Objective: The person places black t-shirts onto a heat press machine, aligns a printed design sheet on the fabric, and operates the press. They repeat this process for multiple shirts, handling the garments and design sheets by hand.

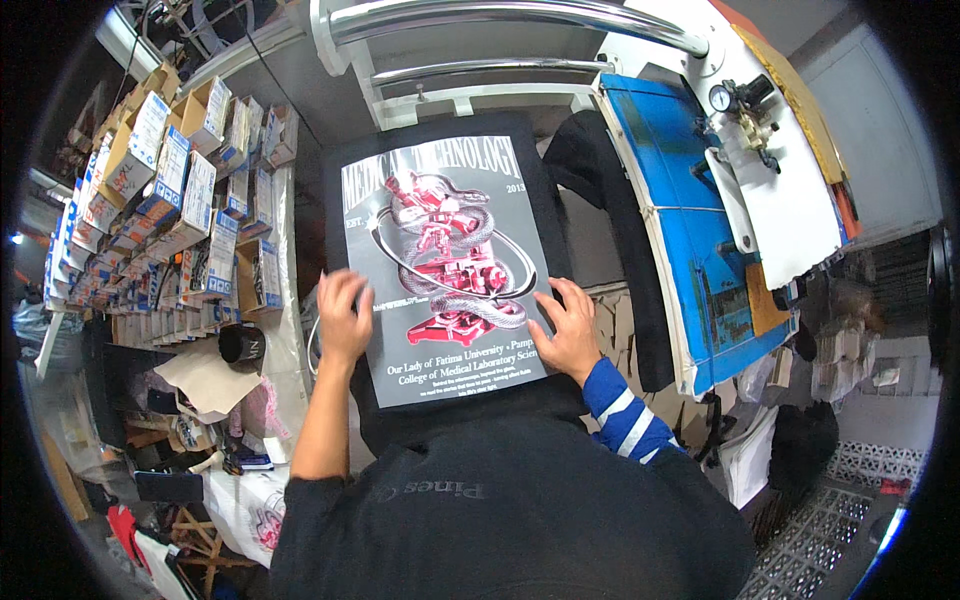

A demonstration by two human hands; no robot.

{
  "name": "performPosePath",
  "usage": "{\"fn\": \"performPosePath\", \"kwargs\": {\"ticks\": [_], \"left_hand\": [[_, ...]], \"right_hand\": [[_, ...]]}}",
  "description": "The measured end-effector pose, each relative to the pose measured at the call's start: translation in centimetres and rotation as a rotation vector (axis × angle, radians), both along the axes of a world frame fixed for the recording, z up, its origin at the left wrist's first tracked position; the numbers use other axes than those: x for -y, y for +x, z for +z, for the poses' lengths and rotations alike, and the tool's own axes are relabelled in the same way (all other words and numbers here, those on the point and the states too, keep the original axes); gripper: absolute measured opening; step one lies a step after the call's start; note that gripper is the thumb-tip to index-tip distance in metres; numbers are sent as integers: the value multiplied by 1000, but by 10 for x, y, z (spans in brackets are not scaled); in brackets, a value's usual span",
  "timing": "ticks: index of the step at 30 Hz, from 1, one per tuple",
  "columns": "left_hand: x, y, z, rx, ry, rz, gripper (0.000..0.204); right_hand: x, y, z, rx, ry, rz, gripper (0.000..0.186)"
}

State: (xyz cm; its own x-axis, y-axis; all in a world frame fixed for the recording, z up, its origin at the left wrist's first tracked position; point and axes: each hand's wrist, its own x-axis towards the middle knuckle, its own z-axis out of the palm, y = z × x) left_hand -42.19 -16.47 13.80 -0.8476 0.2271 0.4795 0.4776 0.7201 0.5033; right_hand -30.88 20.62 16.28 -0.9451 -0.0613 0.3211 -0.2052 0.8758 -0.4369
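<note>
A black garment [560, 215] lies spread out in front of me, one long sleeve stretching down its right side. On it rests a grey printed sheet [360, 240] with white lettering and a red microscope wrapped by a snake. My left hand [345, 312] is at the sheet's left edge, fingers apart and slightly bent. At the right edge, low down, my right hand [568, 330] has its fingers spread, with the thumb and fingertips near or on the sheet. Neither hand grips anything. A blue and white striped band covers my right forearm.
Several narrow cardboard boxes [185, 190] fill a rack at left, with a dark mug [240, 344] below. A blue panel [675, 240] with a white plate and a pressure gauge [721, 98] stands at right. Chrome bars [520, 22] cross the far side.
</note>
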Motion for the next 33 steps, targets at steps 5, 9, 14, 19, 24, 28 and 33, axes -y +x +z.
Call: {"fn": "performPosePath", "kwargs": {"ticks": [5, 9, 14, 19, 24, 28, 33], "left_hand": [[17, 73, -4, 210, 34, -25, 44], [13, 73, -9, 184, 65, -35, 51], [17, 77, -8, 174, 82, -22, 50], [16, 75, -7, 177, 78, -30, 50], [15, 74, -6, 201, 80, -13, 52], [9, 71, 4, 209, 58, 10, 43], [-10, 23, 20, 170, -147, 70, 29]], "right_hand": [[-3, 2, -15, 21, 11, 7, 46], [-4, 8, -19, 12, 36, -7, 46], [0, 6, -18, 12, 12, 9, 46], [0, 6, -19, 18, -2, -4, 47], [3, 4, -15, 10, -1, 2, 46], [1, 4, -17, -8, -11, 10, 45], [0, 3, -15, 5, -26, 10, 46]]}}
